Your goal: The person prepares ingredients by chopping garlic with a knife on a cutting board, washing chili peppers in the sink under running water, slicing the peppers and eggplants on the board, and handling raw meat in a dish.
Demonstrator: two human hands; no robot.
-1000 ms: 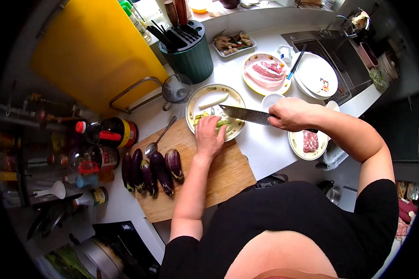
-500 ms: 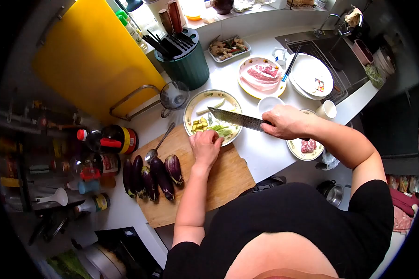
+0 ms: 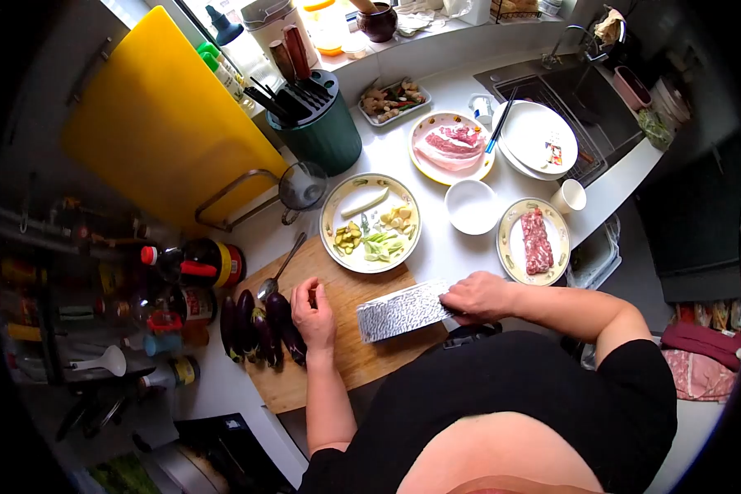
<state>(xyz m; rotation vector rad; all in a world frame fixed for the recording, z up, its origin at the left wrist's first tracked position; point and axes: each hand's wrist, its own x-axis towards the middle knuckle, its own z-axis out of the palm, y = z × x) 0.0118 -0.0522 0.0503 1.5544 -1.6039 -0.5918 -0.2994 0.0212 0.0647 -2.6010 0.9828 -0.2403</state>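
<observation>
In the head view, the person's right hand [image 3: 479,297], at lower centre, is closed around the handle of a wide knife [image 3: 403,311] held over the wooden board [image 3: 350,354]. The left hand [image 3: 313,306], its fingers loosely curled, is beside the eggplants [image 3: 259,328] at lower left; whether it grips one cannot be told. A plate of cut vegetables [image 3: 370,265] sits at the frame's centre.

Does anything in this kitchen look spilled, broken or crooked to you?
Nothing looks spilled or broken. Only slightly askew: near the sink, the top white plate sits off-centre on the plate beneath, whose rim shows along one side.
</observation>
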